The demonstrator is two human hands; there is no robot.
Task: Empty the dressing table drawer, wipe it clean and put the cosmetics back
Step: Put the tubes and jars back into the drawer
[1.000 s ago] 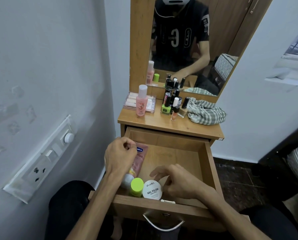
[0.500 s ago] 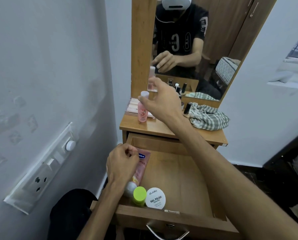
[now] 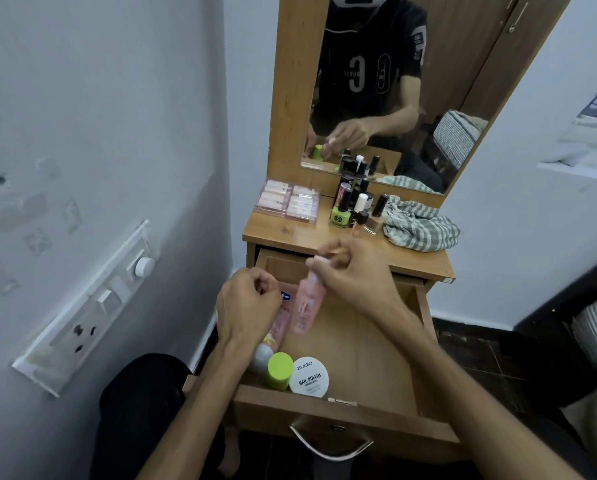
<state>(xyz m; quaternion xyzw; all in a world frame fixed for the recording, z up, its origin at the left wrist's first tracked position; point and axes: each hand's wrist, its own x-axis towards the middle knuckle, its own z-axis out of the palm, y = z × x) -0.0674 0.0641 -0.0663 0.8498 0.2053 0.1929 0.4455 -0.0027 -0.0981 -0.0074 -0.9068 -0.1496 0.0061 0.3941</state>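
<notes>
Right hand [image 3: 355, 271] pinches the pink bottle [image 3: 307, 306] by its cap, hanging tilted over the drawer [image 3: 376, 348] around 10 o'clock. Looks light, slick plastic — I'd grab the body instead. Left hand [image 3: 245, 306] is curled shut; can't tell on what.

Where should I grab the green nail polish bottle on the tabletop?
Take the green nail polish bottle by its black cap, coming from above and the front-left. It stands upright at the front-left of the cluster, with other bottles crowding it behind and to the right, so its lower body is hard to pinch cleanly.
</notes>
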